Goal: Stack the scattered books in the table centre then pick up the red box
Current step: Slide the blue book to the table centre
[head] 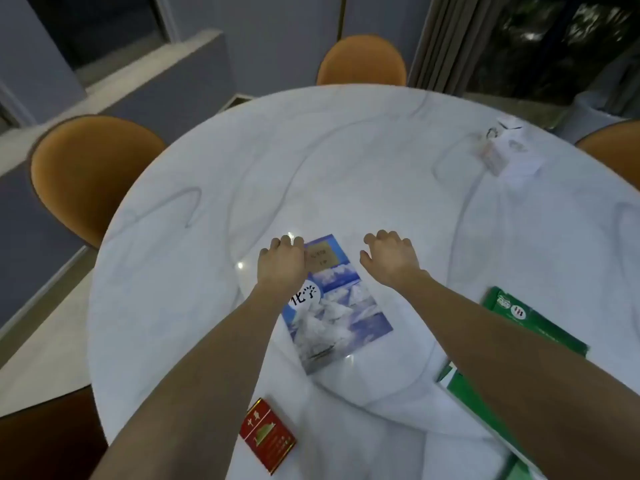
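I look down on a round white marble table that fills most of the view. Three orange chairs stand around it, at about 9, 12 and 3 o'clock.

Near the table centre lies a blue book. Its cover shows white snowy mountains under a blue sky, with a white circle carrying black Chinese characters and a tan label at the far end. It lies flat and is turned a little, with its far end toward 11 o'clock.

At about 4 o'clock from this book lie two green books: one farther away with a white round mark on the cover, and one nearer to me, mostly covered by my right forearm.

At 1 o'clock, far on the table, I see a small pile of white paper things, too blurred to name.

The red box lies flat at about 7 o'clock from the blue book, near the table edge close to me. It is small, with gold print and a gold rim.

My left hand is over the far left corner of the blue book, fingers curled loosely and holding nothing; I cannot tell if it touches the cover. My right hand hovers just right of the book, fingers spread and bent, also empty.
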### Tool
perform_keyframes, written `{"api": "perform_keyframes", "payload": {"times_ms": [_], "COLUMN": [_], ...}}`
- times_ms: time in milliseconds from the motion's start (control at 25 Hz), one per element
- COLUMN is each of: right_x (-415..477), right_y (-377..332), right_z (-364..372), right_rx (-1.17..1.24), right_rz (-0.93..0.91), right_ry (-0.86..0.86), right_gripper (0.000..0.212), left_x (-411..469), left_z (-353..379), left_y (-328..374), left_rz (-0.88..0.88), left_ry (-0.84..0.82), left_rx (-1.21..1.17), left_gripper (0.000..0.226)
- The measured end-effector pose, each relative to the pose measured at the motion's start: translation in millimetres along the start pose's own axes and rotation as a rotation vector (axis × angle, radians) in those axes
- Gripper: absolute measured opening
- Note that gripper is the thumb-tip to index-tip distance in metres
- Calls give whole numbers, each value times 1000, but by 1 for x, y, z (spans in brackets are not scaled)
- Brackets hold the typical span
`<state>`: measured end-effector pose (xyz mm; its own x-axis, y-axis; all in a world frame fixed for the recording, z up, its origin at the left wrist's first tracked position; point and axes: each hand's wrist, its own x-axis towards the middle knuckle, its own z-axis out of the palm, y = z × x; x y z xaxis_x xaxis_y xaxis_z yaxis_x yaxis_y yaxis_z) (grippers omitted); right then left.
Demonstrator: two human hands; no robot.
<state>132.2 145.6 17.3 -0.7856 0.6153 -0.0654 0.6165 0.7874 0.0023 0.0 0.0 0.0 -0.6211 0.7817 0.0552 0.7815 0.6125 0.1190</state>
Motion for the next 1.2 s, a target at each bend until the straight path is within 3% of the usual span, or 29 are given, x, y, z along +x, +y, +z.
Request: {"api": "perform_keyframes", "payload": {"times_ms": [280,560,880,1040,1200], "right_x": [-7,-15,12,16,10], "right_y": [-16,-21,-12,-10,-2], "right_z": [57,81,83,78,75], "right_rx": [59,269,595,619,692], "right_rz": [8,190,516,538,521], "right_ry": [-168,-247,-360,-386,-411], "right_gripper": [38,40,52,43,29], "left_x": [-30,-49,-28,-28,-28], "left_z": [56,81,70,73,63], "left_y": [-14,3,2,0,9], "left_rz": [-193,-446,-916,-897,-862], "left_ry": [-154,-34,101,67,102], "left_rx": [-60,-423,-936,-972,-1112], "left_gripper": [43,45,44,24,22]}}
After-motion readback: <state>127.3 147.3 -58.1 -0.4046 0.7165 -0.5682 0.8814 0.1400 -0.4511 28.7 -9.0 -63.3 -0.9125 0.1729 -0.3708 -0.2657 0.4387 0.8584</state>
